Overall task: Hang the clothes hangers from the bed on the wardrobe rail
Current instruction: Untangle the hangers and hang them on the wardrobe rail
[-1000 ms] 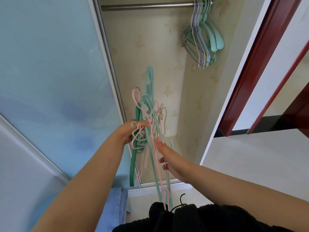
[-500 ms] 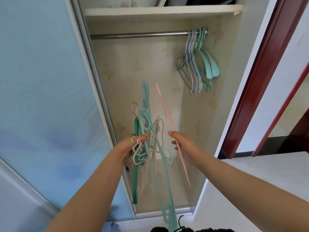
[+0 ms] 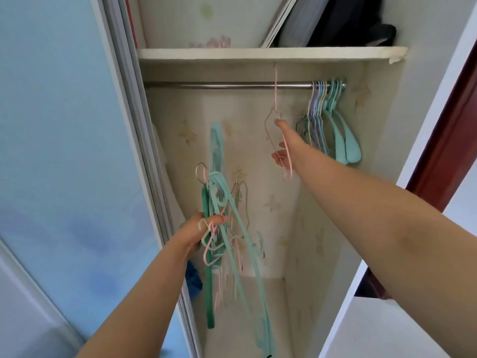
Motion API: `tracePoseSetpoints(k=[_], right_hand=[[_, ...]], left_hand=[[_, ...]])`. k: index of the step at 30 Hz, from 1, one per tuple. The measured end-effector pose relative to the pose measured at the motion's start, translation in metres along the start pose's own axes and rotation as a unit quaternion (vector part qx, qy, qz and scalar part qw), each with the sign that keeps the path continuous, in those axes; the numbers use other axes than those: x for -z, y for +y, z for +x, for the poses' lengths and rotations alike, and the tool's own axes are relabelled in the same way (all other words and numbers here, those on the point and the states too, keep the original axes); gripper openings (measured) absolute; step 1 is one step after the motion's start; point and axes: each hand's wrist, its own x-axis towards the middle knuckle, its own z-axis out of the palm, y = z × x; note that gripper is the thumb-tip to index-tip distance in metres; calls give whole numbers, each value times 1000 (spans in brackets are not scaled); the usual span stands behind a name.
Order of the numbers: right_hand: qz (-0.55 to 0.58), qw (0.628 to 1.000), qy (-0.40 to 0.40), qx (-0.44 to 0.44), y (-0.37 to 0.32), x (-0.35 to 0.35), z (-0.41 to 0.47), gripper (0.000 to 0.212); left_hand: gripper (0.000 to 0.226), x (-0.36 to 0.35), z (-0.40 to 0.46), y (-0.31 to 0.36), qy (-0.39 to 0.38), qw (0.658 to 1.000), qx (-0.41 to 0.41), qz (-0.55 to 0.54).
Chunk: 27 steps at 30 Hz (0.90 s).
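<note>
Open in front of the person is a narrow wardrobe [image 3: 258, 156] with pale patterned paper on its back wall, and a light blue sliding door [image 3: 64, 151] covers the space at its left. Across the upper part of the wardrobe runs a metal rail [image 3: 227, 86], and just above it there is a white shelf [image 3: 258, 53] that carries some dark things and a flat grey thing leaning to one side. At the right end of the rail a group of hangers [image 3: 329, 122] is already hooked on, purple, pale blue and green, pressed close together. The left hand [image 3: 200, 231] is low, near the door edge, and its grip is closed tight around a bunch of hangers [image 3: 222, 228]: the fingers curl around the hooks and necks of green, pink and pale ones, and their long parts hang down below the hand, tangled with each other. The right hand [image 3: 282, 143] is raised higher, to the left of the hung group and below the rail. Its grip holds one thin pink hanger [image 3: 275, 99]; the thumb and the fingers pinch it at the lower part, but how the fingers lie exactly I cannot tell, because of blur. The hook of this pink hanger reaches up across the rail, and I cannot tell if it touches the rail. At the right stands a dark red door frame [image 3: 446, 140].
</note>
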Motion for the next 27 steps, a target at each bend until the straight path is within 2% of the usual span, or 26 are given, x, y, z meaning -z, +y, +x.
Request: tracePoseSetpoints(k=[3, 9, 15, 17, 20, 22, 24, 26, 27], right_hand=[[2, 1000, -1, -10, -15, 12, 24, 76], [-1, 999, -11, -44, -5, 33, 70, 89], [18, 999, 26, -32, 4, 39, 88, 71], [10, 999, 27, -15, 16, 56, 138, 68], [-26, 994, 104, 27, 29, 56, 156, 63], [-125, 966, 195, 114, 37, 36, 97, 58], [-239, 898, 270, 252, 63, 24, 42, 61], [-321, 833, 245, 378, 106, 18, 10, 49], [-373, 821, 191, 387, 127, 15, -1, 42]], left_hand=[[59, -2, 4, 7, 25, 1000, -8, -5], [51, -3, 3, 10, 23, 999, -24, -23], [51, -3, 1, -3, 46, 996, -31, -65], [54, -2, 0, -7, 61, 996, -23, -63], [51, -1, 0, -12, 63, 996, -17, -61], [44, -1, 2, -16, 62, 996, -12, -66], [35, -2, 2, -17, 56, 995, -6, -80], [30, -2, 5, -20, 58, 994, 2, -92], [31, -3, 7, -20, 65, 994, 2, -92]])
